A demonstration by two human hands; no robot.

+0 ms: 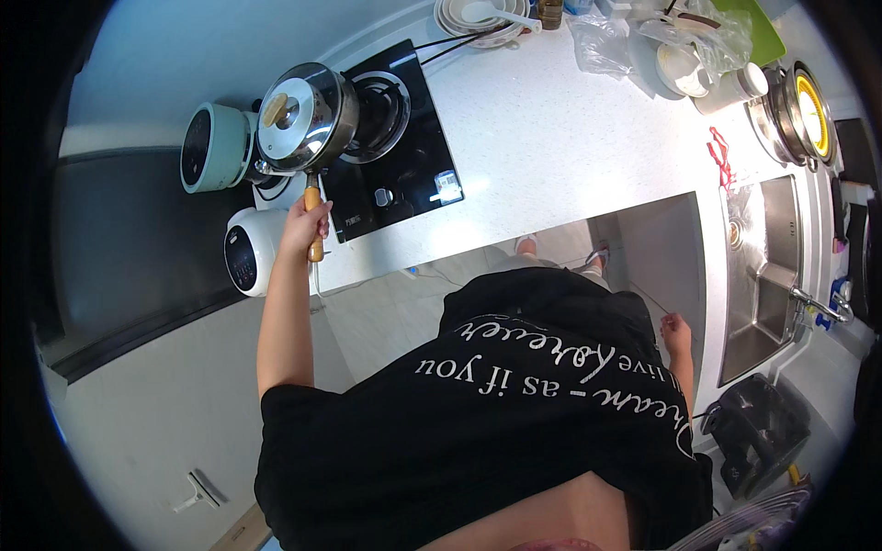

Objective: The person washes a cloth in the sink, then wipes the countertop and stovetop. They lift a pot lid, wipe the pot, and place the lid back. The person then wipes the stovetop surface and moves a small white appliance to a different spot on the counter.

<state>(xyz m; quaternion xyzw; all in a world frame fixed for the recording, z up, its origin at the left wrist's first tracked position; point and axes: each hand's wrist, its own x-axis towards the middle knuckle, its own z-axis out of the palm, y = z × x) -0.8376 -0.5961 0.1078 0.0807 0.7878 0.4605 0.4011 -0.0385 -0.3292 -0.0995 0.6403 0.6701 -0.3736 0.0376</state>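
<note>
My left hand (308, 224) is wrapped around the wooden handle (315, 249) of a steel saucepan (342, 131). A glass lid with a metal rim (313, 131) and a pale wooden knob (275, 110) covers the pan. The pan sits over the left part of a black glass gas cooktop (420, 144), beside and partly over its round burner (379, 113). Whether the pan rests on something or is held up, I cannot tell. My right hand (675, 329) hangs low by my side, fingers loosely bent, with nothing visible in it, near a grey cabinet front (661, 262).
Left of the pan stand a pale green appliance (217, 148) and a white appliance (255, 251). Stacked bowls with a white spoon (482, 17) and long chopsticks lie at the back. Plastic bags (599, 45), steel basins (785, 117) and a steel sink (758, 275) are to the right.
</note>
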